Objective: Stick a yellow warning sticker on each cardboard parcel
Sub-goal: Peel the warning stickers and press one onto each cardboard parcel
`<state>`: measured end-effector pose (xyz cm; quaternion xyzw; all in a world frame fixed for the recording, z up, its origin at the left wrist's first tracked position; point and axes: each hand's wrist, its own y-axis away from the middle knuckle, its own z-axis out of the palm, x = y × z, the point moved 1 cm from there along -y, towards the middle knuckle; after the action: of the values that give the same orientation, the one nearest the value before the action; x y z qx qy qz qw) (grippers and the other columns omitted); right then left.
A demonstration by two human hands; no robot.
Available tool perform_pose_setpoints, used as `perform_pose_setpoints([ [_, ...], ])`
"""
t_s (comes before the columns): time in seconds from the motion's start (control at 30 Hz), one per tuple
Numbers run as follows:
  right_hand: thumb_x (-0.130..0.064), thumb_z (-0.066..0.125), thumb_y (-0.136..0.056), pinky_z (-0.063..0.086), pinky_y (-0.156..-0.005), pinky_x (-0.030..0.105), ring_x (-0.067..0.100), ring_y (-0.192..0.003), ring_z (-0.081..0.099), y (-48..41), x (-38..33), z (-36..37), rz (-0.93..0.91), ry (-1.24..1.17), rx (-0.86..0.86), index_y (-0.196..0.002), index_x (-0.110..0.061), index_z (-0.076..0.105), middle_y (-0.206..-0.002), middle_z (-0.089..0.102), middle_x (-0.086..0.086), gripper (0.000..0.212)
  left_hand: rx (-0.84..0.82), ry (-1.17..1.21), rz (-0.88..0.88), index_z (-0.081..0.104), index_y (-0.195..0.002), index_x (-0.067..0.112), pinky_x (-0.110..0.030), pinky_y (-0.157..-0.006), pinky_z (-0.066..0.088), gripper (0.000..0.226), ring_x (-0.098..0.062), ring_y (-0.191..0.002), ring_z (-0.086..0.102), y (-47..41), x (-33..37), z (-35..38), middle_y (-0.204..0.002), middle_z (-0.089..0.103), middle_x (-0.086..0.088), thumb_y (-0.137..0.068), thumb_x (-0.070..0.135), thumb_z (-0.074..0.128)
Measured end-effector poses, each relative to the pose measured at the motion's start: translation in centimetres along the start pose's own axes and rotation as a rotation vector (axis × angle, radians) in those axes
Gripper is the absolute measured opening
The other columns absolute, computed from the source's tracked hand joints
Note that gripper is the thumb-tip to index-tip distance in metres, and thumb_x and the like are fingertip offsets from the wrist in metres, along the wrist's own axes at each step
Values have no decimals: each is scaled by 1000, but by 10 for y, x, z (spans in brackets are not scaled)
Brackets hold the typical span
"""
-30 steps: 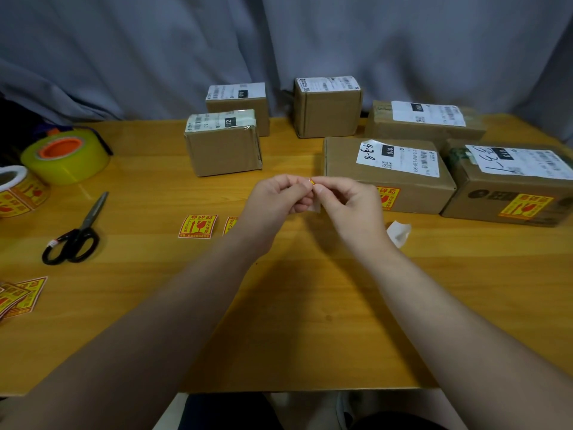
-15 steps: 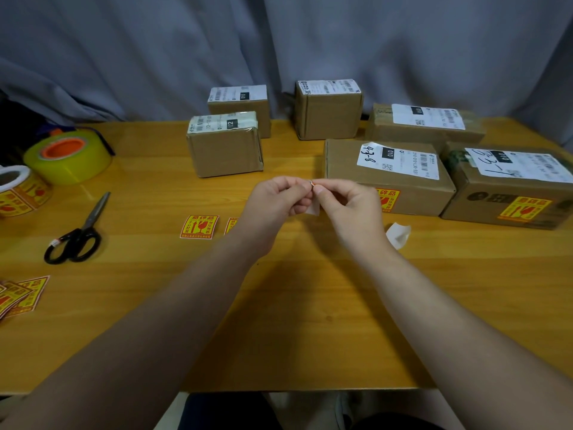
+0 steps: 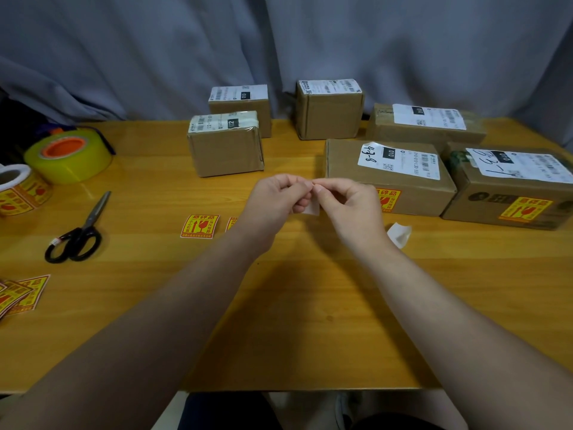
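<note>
My left hand (image 3: 276, 200) and my right hand (image 3: 347, 203) meet above the table's middle, fingertips pinched together on one small sticker (image 3: 311, 207); only its white backing shows between them. Several cardboard parcels stand at the back. The flat parcel (image 3: 387, 178) behind my right hand and the parcel (image 3: 508, 187) at the far right each carry a yellow warning sticker on the front face. The small parcel (image 3: 226, 144), the one behind it (image 3: 240, 103), the cube parcel (image 3: 328, 108) and the long back parcel (image 3: 424, 124) show none.
Two loose yellow stickers (image 3: 200, 226) lie left of my left hand, one half hidden. A peeled white backing (image 3: 400, 234) lies to the right. Scissors (image 3: 77, 235), a sticker roll (image 3: 18, 190), a yellow tape roll (image 3: 68, 155) and more stickers (image 3: 18, 293) sit at the left.
Both hands stay pinched together on the sticker. The red-yellow edge at the fingertips no longer shows, and more white backing hangs below them.
</note>
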<state>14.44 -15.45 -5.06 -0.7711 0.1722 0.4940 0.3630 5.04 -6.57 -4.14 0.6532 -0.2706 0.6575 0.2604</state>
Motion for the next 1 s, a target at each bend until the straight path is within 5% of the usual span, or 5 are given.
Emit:
perform_pose_setpoints([
  [0.33,-8,63,-87,53,-71,23,13,-80,70,1,-3,-4,176,-354,-89,-93,-7,73,-81,74,3,12,-20,-76,171,58,-83,12,-16,-61,46,10,-5,-61,51,11,2,-1,-69,56,0,-91,7,54],
  [0.7,-5,62,-87,54,-67,20,10,-71,68,0,-4,-6,191,-379,-80,-85,-7,72,-71,72,-1,10,-42,-148,220,56,-78,15,-22,-68,48,17,-20,-75,54,12,4,0,-77,59,-4,-91,5,52],
  [0.87,-11,64,-87,57,-78,37,18,-76,68,-1,3,-3,145,-221,-29,-84,-10,73,-74,72,7,10,-33,-138,159,62,-87,8,-24,-78,52,11,-10,-78,63,14,2,-1,-79,66,-2,-90,18,57],
  [1.0,-9,62,-88,55,-75,28,11,-75,66,1,2,-2,143,-193,-19,-88,-6,72,-75,71,5,11,-11,-252,175,64,-87,13,-32,-81,53,9,-13,-79,62,12,-2,-3,-81,67,-2,-89,21,61],
])
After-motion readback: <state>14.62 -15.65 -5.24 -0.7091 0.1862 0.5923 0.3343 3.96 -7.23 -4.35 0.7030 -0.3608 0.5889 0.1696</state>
